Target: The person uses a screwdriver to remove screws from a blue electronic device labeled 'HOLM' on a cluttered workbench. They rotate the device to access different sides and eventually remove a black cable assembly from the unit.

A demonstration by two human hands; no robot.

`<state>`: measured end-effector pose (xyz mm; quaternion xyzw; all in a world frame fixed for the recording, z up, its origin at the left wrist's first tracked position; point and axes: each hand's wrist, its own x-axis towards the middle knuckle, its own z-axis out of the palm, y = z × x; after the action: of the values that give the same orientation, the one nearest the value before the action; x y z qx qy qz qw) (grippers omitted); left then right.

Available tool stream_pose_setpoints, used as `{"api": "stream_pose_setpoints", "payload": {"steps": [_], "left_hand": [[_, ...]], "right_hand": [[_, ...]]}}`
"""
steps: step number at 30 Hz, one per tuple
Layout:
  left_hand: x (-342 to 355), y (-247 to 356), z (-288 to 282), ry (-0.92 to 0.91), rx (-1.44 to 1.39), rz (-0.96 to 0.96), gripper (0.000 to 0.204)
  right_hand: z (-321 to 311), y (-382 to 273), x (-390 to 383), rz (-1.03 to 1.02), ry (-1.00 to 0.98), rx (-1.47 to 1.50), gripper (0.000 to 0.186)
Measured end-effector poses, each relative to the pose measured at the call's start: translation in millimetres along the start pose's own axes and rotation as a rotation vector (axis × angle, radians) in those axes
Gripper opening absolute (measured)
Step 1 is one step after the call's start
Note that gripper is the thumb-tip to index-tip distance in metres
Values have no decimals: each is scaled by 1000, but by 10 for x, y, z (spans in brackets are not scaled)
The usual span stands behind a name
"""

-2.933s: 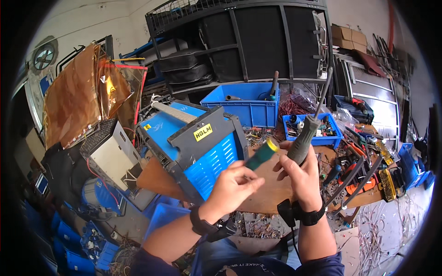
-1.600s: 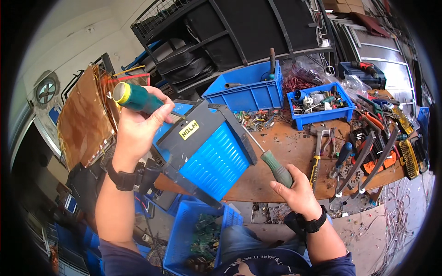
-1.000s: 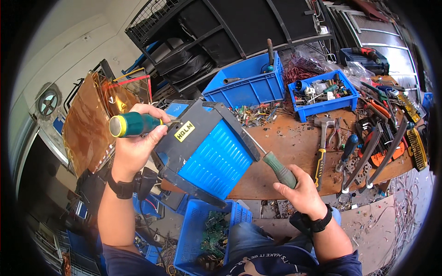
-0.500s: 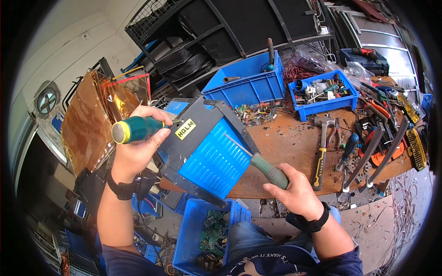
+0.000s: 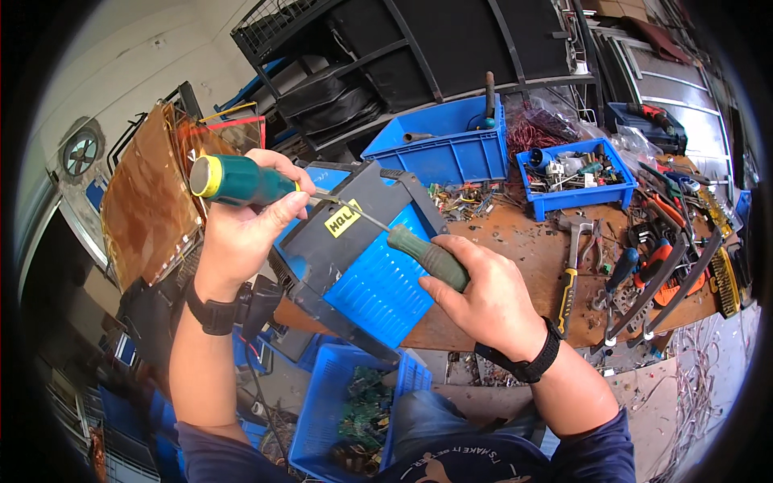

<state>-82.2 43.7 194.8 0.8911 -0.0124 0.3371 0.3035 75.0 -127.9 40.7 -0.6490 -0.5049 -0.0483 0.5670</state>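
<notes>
My left hand (image 5: 245,221) grips a screwdriver with a dark green handle and yellow end cap (image 5: 233,180), held sideways above a blue and grey machine casing (image 5: 358,278). Its thin shaft points right over the casing's grey top. My right hand (image 5: 483,294) grips a second screwdriver by its grey-green handle (image 5: 427,256), the shaft pointing up and left toward the yellow label on the casing. The two shafts meet or cross near that label. The casing lies tilted on the front left edge of a brown workbench (image 5: 523,258).
Two blue bins stand behind the casing, a large one (image 5: 443,153) and a small one full of parts (image 5: 576,177). Pliers, cutters and other hand tools (image 5: 644,266) lie at the right. A blue basket with circuit boards (image 5: 354,410) sits below the bench. Copper-coloured sheets (image 5: 149,201) lean at the left.
My left hand has come down and right with its screwdriver, from raised at the left to over the casing. My right hand moved up onto the casing, bringing its screwdriver toward the other.
</notes>
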Motion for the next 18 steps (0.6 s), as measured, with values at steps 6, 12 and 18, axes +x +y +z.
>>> {"api": "stream_pose_setpoints", "payload": {"steps": [6, 12, 18], "left_hand": [[36, -60, -62, 18, -58, 18, 25], [31, -72, -57, 29, -74, 23, 25], [20, -79, -51, 28, -67, 28, 25]], "right_hand": [[35, 22, -18, 11, 18, -27, 42], [54, 2, 4, 15, 9, -2, 41], [69, 32, 23, 32, -28, 54, 42]]}}
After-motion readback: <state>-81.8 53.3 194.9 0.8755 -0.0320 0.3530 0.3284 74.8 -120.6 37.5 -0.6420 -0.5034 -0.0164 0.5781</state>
